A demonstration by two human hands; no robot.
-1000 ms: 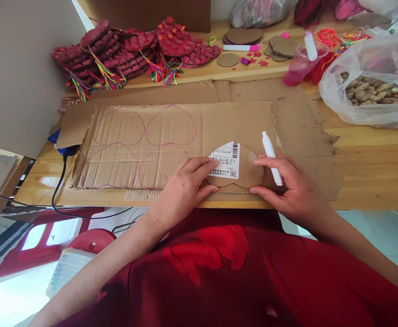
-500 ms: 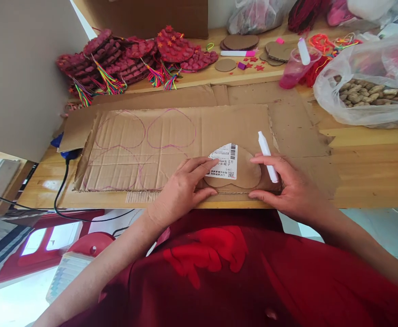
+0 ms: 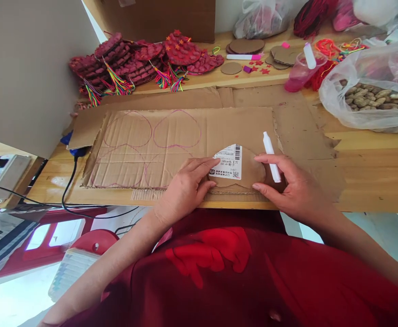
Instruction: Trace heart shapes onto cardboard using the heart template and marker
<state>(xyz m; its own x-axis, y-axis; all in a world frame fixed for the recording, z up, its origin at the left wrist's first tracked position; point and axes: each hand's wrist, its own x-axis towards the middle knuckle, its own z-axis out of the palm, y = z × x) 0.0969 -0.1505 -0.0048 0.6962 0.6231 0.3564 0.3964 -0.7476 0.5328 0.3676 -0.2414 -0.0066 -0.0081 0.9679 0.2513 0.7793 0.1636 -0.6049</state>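
Note:
A heart-shaped cardboard piece (image 3: 251, 175) with a white printed label lies on a cardboard sheet (image 3: 233, 125) near the table's front edge. My left hand (image 3: 185, 184) touches its left side, fingertips over the label and thumb at the lower edge. On the right side, my right hand (image 3: 289, 181) has its index finger and thumb apart, their tips at the cardboard heart's edge. A white marker (image 3: 272, 156) lies tilted beside the heart, partly under my right index finger. Several purple heart outlines are drawn on the left part of the sheet.
Red decorated pieces with tassels (image 3: 134, 61) are stacked at the back left. Cardboard discs (image 3: 246, 46), a pink cup (image 3: 297, 77) and a plastic bag of peanuts (image 3: 338, 106) stand behind and right. A black cable (image 3: 70, 181) hangs over the left front edge.
The whole view has shifted, so the scene appears slightly farther right. My left fingers and thumb have moved slightly left relative to the cardboard heart.

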